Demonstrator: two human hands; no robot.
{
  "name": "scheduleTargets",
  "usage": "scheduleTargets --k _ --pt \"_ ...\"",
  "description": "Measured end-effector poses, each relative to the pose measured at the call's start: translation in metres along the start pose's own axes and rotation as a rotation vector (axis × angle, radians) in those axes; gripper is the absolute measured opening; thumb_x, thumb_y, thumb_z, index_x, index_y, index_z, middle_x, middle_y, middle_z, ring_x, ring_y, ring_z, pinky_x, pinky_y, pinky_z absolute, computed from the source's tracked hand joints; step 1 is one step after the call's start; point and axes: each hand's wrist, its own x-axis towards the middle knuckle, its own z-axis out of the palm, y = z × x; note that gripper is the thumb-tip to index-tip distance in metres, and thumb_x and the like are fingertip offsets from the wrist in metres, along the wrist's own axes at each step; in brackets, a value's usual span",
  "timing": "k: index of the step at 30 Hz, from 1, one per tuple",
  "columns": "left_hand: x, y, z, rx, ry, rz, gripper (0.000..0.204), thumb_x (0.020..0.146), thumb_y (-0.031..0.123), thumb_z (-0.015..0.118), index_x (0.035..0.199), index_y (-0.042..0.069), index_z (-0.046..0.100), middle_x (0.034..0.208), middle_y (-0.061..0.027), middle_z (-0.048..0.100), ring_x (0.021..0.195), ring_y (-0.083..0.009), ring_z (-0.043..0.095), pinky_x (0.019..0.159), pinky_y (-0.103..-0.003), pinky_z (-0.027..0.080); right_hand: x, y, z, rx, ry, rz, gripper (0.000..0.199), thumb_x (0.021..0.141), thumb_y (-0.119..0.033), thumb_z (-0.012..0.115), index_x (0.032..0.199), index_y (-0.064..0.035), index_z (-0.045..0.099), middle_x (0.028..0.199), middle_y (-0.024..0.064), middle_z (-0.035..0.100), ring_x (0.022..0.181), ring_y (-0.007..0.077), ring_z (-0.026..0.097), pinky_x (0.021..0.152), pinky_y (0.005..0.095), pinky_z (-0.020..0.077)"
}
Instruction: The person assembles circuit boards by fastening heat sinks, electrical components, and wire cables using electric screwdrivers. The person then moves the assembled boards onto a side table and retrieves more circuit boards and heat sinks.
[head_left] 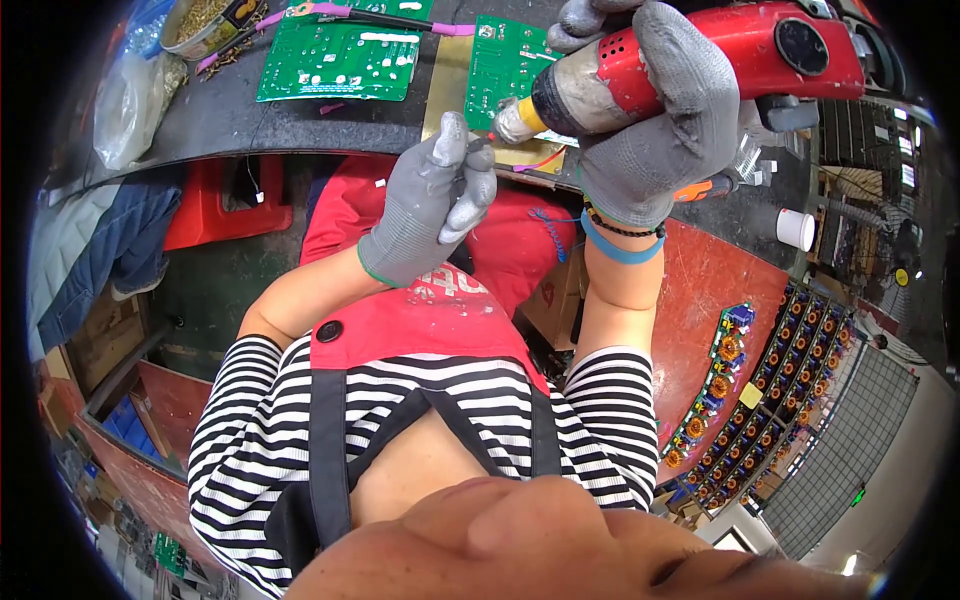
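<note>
My right hand [665,135], in a grey coated glove, is wrapped round a red cordless power driver [755,50]. The driver's worn nose is bound with yellow and whitish tape and points left, its tip close to my left fingertips. My left hand [415,205], gloved alike, has its fingers curled in a pinch just below that tip; a small dark thing may be between them, too small to name. Behind the driver's nose, a green circuit board [487,75] lies on a tan metal plate [445,90]. Another green circuit board [340,60] is to its left on the dark bench.
At the far left are a tub of small screws [208,25] and a clear plastic bag [130,115]. A black cable with pink sleeves [400,20] crosses behind the boards. On the right are an orange-handled tool [705,188], a white cup [795,229] and racked coil modules [780,390].
</note>
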Motion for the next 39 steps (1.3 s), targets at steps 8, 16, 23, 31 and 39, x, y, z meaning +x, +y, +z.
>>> scheduleTargets --k 8,16,23,31,39 --pt "0.007 -0.001 0.001 0.293 0.134 0.108 0.046 0.105 0.043 0.042 0.111 -0.001 0.055 0.081 -0.0090 0.063 0.051 -0.0057 0.046 0.044 -0.019 0.036 0.020 -0.015 -0.008 -0.096 0.039 0.017 0.028 0.086 -0.008 0.057 0.112 0.0012 0.052 0.087 0.0131 0.062 0.072 0.0213 0.061 0.067 0.0333 0.0527" --pt "0.040 0.002 -0.037 0.388 0.359 0.210 0.029 0.097 0.024 0.064 0.117 0.004 0.062 0.084 0.0018 0.059 0.060 -0.0005 0.042 0.048 -0.018 0.027 0.089 0.014 -0.043 -0.199 0.085 -0.107 0.011 0.085 -0.007 0.060 0.089 0.0014 0.055 0.065 0.0085 0.056 0.035 0.0127 0.043 0.030 0.0289 0.0397" --pt "0.065 -0.001 -0.015 0.366 0.407 0.280 0.035 0.095 0.022 0.067 0.123 0.001 0.063 0.093 0.0045 0.062 0.069 0.0005 0.044 0.056 -0.017 0.032 0.090 0.019 -0.029 -0.240 0.114 -0.017 0.012 0.086 -0.007 0.062 0.089 0.0013 0.055 0.062 0.0064 0.054 0.038 0.0125 0.046 0.032 0.0290 0.0412" --pt "0.074 -0.008 -0.017 0.316 0.354 0.386 0.034 0.094 0.014 0.067 0.124 -0.002 0.064 0.104 -0.0010 0.066 0.089 -0.0039 0.057 0.073 -0.018 0.045 0.095 0.029 -0.038 -0.254 0.049 0.000 0.013 0.086 -0.006 0.062 0.096 -0.0009 0.055 0.067 0.0072 0.056 0.038 0.0118 0.045 0.034 0.0278 0.0399" --pt "0.074 -0.013 -0.024 0.378 0.297 0.454 0.032 0.095 0.010 0.063 0.124 -0.005 0.063 0.108 -0.0047 0.067 0.098 -0.0083 0.059 0.085 -0.022 0.047 0.091 0.037 -0.046 -0.237 0.038 -0.018 0.019 0.085 -0.002 0.061 0.102 -0.0029 0.052 0.072 0.0077 0.057 0.043 0.0115 0.047 0.036 0.0268 0.0399"
